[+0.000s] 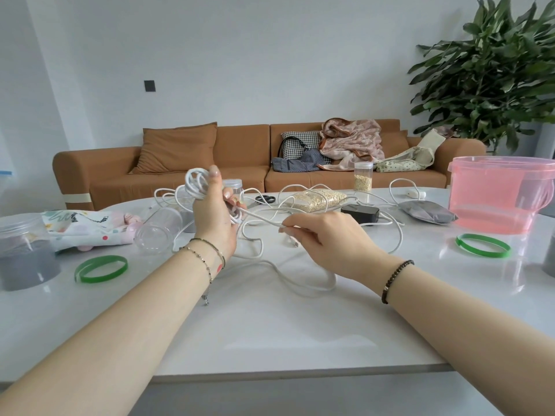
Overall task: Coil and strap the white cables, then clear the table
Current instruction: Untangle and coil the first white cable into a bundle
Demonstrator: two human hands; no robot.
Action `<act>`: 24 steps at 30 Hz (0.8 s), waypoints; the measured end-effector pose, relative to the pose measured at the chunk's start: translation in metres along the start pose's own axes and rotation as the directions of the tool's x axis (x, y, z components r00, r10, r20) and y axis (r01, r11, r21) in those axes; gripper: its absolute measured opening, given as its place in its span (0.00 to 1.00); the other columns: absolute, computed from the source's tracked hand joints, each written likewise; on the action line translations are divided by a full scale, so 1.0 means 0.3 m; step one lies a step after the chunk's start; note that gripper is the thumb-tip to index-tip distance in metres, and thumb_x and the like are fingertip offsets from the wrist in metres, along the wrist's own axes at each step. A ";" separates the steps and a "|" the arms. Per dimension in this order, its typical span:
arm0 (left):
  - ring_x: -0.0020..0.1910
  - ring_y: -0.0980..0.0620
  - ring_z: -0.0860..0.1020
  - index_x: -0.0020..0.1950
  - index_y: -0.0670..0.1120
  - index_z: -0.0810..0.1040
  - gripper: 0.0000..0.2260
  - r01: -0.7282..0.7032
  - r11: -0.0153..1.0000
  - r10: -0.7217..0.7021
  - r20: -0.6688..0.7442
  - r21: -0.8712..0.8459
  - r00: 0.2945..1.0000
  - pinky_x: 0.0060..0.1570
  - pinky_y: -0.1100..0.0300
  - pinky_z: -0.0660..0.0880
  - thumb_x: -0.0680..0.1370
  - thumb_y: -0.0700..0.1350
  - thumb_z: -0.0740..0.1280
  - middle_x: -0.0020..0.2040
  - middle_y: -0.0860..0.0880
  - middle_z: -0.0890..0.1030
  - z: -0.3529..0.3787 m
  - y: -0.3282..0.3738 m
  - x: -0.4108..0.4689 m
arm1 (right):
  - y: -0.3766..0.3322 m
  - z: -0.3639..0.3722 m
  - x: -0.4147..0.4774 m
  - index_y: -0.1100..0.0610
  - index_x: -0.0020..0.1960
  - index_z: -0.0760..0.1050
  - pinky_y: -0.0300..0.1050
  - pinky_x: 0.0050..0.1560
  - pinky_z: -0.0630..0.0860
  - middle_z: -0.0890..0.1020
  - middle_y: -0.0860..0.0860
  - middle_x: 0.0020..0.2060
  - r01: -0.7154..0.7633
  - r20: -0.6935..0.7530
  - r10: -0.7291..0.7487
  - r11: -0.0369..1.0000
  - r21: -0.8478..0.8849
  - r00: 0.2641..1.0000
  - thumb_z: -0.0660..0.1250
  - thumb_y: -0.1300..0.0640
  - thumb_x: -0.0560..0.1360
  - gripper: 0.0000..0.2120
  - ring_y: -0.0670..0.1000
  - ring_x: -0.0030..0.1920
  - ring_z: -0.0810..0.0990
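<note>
As the table lies strewn with white cable beneath both hands, the left hand grips a half-wound coil. The right hand, just beside it, pinches the same cable. Coiling appears under way; another loop seems due next.

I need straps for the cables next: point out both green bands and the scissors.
left green band (100, 277), head view, near rim.
right green band (477, 250), head view, near rim.
scissors (265, 199), head view, black handles.

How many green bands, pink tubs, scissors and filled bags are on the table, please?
Green bands: 2
Pink tub: 1
Scissors: 1
Filled bags: 2
Total: 6
</note>
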State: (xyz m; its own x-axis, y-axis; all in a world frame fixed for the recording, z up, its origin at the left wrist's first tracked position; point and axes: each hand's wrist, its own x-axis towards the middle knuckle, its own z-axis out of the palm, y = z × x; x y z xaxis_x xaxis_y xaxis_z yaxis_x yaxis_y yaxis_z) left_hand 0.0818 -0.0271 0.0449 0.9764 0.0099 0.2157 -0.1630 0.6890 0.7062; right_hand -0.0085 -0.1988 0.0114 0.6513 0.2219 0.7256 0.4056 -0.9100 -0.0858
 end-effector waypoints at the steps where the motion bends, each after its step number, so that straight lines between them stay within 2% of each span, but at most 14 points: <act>1: 0.23 0.58 0.67 0.34 0.49 0.68 0.19 -0.047 0.999 0.047 -0.070 0.010 0.996 0.28 0.64 0.67 0.80 0.56 0.66 0.25 0.55 0.68 -0.009 0.004 0.010 | 0.000 0.001 0.002 0.46 0.53 0.80 0.45 0.34 0.70 0.75 0.39 0.32 -0.001 0.007 0.001 1.000 0.013 1.000 0.62 0.51 0.81 0.08 0.51 0.36 0.78; 3: 0.21 0.57 0.64 0.33 0.48 0.66 0.21 -0.107 0.994 0.102 -0.193 -0.015 0.976 0.25 0.63 0.64 0.81 0.56 0.66 0.23 0.55 0.66 -0.021 0.015 0.029 | -0.005 0.000 0.003 0.46 0.54 0.80 0.45 0.34 0.71 0.77 0.39 0.34 0.012 0.000 -0.012 0.999 0.049 1.000 0.61 0.51 0.81 0.09 0.50 0.38 0.79; 5: 0.21 0.57 0.62 0.31 0.48 0.63 0.23 -0.086 0.993 0.066 -0.235 -0.075 0.970 0.24 0.63 0.62 0.81 0.56 0.66 0.22 0.55 0.65 -0.026 0.025 0.038 | -0.012 0.002 -0.001 0.46 0.55 0.81 0.44 0.34 0.74 0.82 0.39 0.39 0.050 -0.028 -0.048 0.996 0.068 0.998 0.61 0.51 0.80 0.10 0.48 0.40 0.80; 7: 0.21 0.57 0.62 0.31 0.48 0.64 0.23 0.011 0.988 -0.036 -0.156 -0.155 0.987 0.24 0.65 0.62 0.81 0.57 0.65 0.23 0.55 0.65 -0.023 0.030 0.035 | -0.013 0.001 -0.005 0.45 0.55 0.82 0.45 0.34 0.76 0.84 0.41 0.41 0.079 -0.067 -0.075 0.995 0.055 0.995 0.63 0.51 0.80 0.10 0.46 0.40 0.79; 9: 0.23 0.58 0.64 0.32 0.49 0.66 0.21 0.142 0.955 -0.152 -0.015 -0.262 0.988 0.24 0.67 0.63 0.80 0.57 0.66 0.26 0.54 0.66 -0.016 0.035 0.028 | -0.004 -0.006 -0.006 0.44 0.53 0.83 0.45 0.32 0.74 0.83 0.41 0.37 0.059 -0.104 -0.054 0.997 0.042 0.993 0.65 0.49 0.78 0.09 0.41 0.36 0.74; 11: 0.24 0.58 0.66 0.31 0.48 0.68 0.21 0.251 0.922 -0.228 0.111 -0.296 0.967 0.26 0.69 0.65 0.79 0.56 0.68 0.27 0.54 0.67 -0.008 0.038 0.018 | 0.011 -0.009 -0.004 0.43 0.50 0.84 0.44 0.33 0.73 0.78 0.40 0.33 0.032 -0.097 -0.026 0.998 0.058 0.995 0.67 0.47 0.77 0.08 0.37 0.32 0.71; 14: 0.26 0.58 0.69 0.30 0.47 0.70 0.21 0.359 0.914 -0.301 0.277 -0.189 0.912 0.28 0.68 0.69 0.79 0.54 0.68 0.26 0.54 0.67 0.004 0.026 -0.010 | 0.018 0.003 0.000 0.47 0.48 0.85 0.47 0.38 0.74 0.77 0.44 0.32 0.065 -0.022 -0.063 0.992 0.105 0.998 0.69 0.48 0.76 0.07 0.44 0.33 0.71; 17: 0.31 0.55 0.72 0.31 0.46 0.68 0.20 0.430 0.903 -0.401 0.382 0.008 0.833 0.33 0.64 0.75 0.79 0.53 0.68 0.26 0.52 0.67 0.013 0.008 -0.035 | 0.013 0.009 0.002 0.52 0.46 0.85 0.44 0.44 0.70 0.77 0.48 0.32 0.111 -0.026 -0.110 0.993 0.043 0.994 0.70 0.52 0.76 0.06 0.47 0.36 0.71; 21: 0.33 0.53 0.76 0.32 0.47 0.69 0.19 0.395 0.884 -0.465 0.381 0.250 0.799 0.44 0.58 0.76 0.80 0.53 0.66 0.28 0.51 0.70 0.024 -0.016 -0.055 | 0.015 -0.003 0.011 0.53 0.43 0.82 0.44 0.45 0.68 0.75 0.44 0.34 0.148 -0.131 -0.159 0.985 -0.087 0.979 0.70 0.54 0.76 0.05 0.49 0.39 0.72; 24: 0.35 0.53 0.78 0.40 0.48 0.73 0.11 0.378 0.871 -0.475 0.347 0.314 0.809 0.48 0.56 0.78 0.80 0.49 0.67 0.33 0.51 0.75 0.027 -0.021 -0.064 | 0.018 -0.009 0.014 0.54 0.44 0.80 0.43 0.47 0.66 0.70 0.41 0.36 0.121 -0.213 -0.142 0.987 -0.108 0.967 0.70 0.55 0.76 0.04 0.50 0.41 0.72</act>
State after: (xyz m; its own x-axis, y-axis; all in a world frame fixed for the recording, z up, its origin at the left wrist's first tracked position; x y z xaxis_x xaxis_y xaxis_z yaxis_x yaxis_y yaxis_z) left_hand 0.0630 -0.0375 0.0417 0.8179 -0.5708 0.0726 0.1824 0.3768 0.9081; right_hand -0.0053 -0.2037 0.0158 0.4355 0.2686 0.8592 0.4096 -0.9091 0.0765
